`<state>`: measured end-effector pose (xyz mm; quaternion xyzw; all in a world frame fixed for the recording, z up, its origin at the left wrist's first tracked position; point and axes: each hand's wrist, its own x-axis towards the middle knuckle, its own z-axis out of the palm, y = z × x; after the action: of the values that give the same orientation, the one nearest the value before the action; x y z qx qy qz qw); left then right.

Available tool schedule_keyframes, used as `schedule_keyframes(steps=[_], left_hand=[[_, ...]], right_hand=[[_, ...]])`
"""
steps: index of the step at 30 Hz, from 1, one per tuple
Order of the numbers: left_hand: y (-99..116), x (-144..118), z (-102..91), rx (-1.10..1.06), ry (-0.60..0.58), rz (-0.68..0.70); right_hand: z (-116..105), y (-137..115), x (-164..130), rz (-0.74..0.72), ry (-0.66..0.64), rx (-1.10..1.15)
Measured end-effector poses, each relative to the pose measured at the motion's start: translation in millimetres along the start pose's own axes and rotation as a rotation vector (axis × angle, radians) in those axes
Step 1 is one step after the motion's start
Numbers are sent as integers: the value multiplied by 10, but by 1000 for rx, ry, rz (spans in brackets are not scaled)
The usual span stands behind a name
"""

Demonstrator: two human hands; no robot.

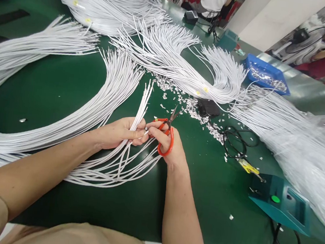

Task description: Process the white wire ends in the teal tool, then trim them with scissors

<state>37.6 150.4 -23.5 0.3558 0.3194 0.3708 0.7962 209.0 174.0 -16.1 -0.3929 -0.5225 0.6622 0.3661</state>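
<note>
Beige shirt (84, 240) nearest. Left hand (121, 134) clamped round white cables (143, 106), presumably to bunch them; right hand (173, 148) closed on red-handled scissors (169, 123), seemingly for readiness.

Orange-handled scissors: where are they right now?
In the head view, the scissors are in the right hand, just right of the white wires in the left hand.

The scissors (170, 122) have glossy orange plastic handles (172, 140) and metal blades (174, 116); left of them, smooth plastic-looking wires (102, 105); beyond, shiny metallic scraps (192, 107); beneath, a smooth, faintly glossy surface (201, 197).
</note>
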Motion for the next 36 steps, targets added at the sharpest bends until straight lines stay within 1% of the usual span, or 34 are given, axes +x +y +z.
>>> schedule_keyframes(steps=[3, 5, 8, 11, 14, 16, 19, 20, 21, 24, 25, 26, 27, 31, 32, 33, 34, 36], left_hand=[[11, -3, 5, 4, -3, 8], [17, -6, 5, 36, 16, 14], [16, -9, -4, 75, 95, 8], [0, -1, -17, 76, 182, 17], [-18, 19, -24, 118, 260, 84], [-24, 31, -25, 160, 316, 126], [-25, 38, -21, 198, 338, 139], [-26, 38, -19, 203, 333, 135], [-28, 36, -17, 206, 327, 132], [-35, 28, -17, 223, 305, 118], [-37, 26, -20, 240, 299, 114], [-38, 25, -24, 261, 297, 112], [-38, 25, -30, 283, 304, 112], [-41, 20, -54, 365, 376, 92], [-43, 18, -55, 384, 381, 81], [-44, 15, -52, 397, 379, 70], [-46, 11, -46, 400, 371, 63], [-49, 3, -25, 385, 359, 48]], right_hand=[[-10, 5, 10, 26, 23, 14], [-8, 3, 16, 39, 41, -9], [19, -10, 10, 47, 80, -59], [73, -41, -28, 5, 150, -126], [126, -96, -80, -73, 152, -189], [141, -131, -98, -97, 162, -168], [141, -149, -84, -81, 326, -140], [143, -144, -73, -64, 357, -145], [147, -135, -62, -44, 347, -150], [166, -103, -41, -1, 221, -133], [164, -95, -40, 3, 209, -123], [154, -89, -40, 1, 234, -120], [135, -86, -43, -10, 296, -126], [19, -91, -53, -118, 690, -232], [3, -94, -55, -151, 751, -256], [-3, -97, -56, -179, 776, -270], [2, -100, -56, -199, 764, -273], [36, -106, -54, -204, 675, -252]])
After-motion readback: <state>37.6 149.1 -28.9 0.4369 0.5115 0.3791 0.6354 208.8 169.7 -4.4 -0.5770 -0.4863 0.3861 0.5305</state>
